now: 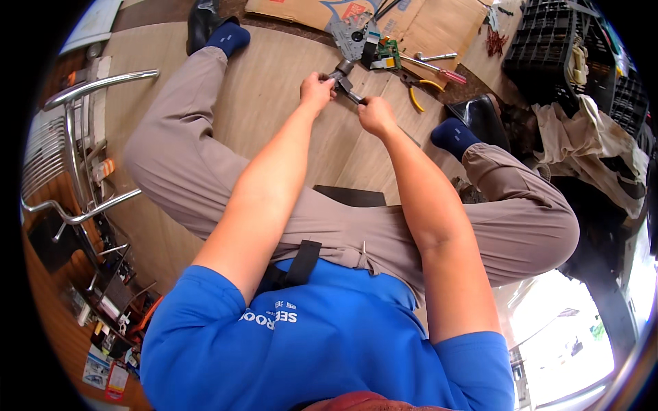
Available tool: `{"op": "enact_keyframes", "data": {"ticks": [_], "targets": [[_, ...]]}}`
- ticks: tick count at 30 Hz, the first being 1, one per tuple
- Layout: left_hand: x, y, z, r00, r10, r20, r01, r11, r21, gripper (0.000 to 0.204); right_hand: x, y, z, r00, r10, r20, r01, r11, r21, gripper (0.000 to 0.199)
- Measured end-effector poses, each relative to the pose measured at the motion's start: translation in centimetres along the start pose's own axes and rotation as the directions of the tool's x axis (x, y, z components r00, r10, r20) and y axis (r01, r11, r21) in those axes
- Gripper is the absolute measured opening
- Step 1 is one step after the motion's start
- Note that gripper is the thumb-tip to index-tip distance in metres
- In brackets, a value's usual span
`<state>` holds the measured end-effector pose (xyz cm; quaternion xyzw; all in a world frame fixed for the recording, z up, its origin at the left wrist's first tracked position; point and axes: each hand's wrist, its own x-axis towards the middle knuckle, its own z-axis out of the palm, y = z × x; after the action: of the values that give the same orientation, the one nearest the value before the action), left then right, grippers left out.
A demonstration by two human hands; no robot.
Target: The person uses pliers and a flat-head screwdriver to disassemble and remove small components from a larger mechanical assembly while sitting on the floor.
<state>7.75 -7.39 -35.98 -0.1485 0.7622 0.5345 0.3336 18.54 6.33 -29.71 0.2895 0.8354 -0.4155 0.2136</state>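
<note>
A hammer with a dark metal head [344, 68] is held out in front of me, above the floor between my feet. My right hand [376, 115] is wrapped around its handle, and the thin end of the handle sticks out past that hand. Closed at the hammer's head is my left hand [318, 92], its thumb and fingertips against the metal. Whether those fingers also hold something small is hidden. Just beyond the hammer lies a taken-apart device with a grey metal plate [348, 40], a green circuit board [389, 55] and ribbon cables.
Flattened cardboard [439, 27] lies under the parts. To their right are a red-handled screwdriver [452, 75], a metal wrench-like tool [439, 57] and yellow-handled pliers [417, 96]. A black plastic crate [541, 48] stands far right, a chrome-framed chair [72, 137] at left.
</note>
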Motion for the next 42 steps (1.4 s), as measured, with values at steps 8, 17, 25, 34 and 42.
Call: {"op": "enact_keyframes", "data": {"ticks": [8,17,25,34,42], "targets": [[2.7,2.1,0.5,0.914,0.392,0.104,-0.346,0.618,0.706,0.022,4.6,0.7,0.5,0.988,0.055,-0.147,-0.018,0.972,0.236,0.027],[2.1,0.8,0.8,0.878,0.478,-0.001,-0.343,0.632,0.695,0.02,4.8,0.9,4.1,0.99,0.143,-0.013,-0.104,0.78,0.617,0.029],[1.1,1.0,1.6,0.846,0.527,0.085,-0.391,0.503,0.771,0.017,5.0,1.6,4.2,0.986,0.147,-0.08,-0.065,0.778,0.624,0.026],[1.0,1.4,1.1,0.817,0.539,0.205,-0.421,0.314,0.851,0.012,3.4,0.3,2.1,0.985,0.16,-0.057,-0.089,0.774,0.627,0.026],[1.6,2.3,0.5,0.788,0.485,0.379,-0.509,0.167,0.844,0.01,4.1,0.2,2.3,0.992,0.129,-0.019,-0.094,0.81,0.578,0.031]]}}
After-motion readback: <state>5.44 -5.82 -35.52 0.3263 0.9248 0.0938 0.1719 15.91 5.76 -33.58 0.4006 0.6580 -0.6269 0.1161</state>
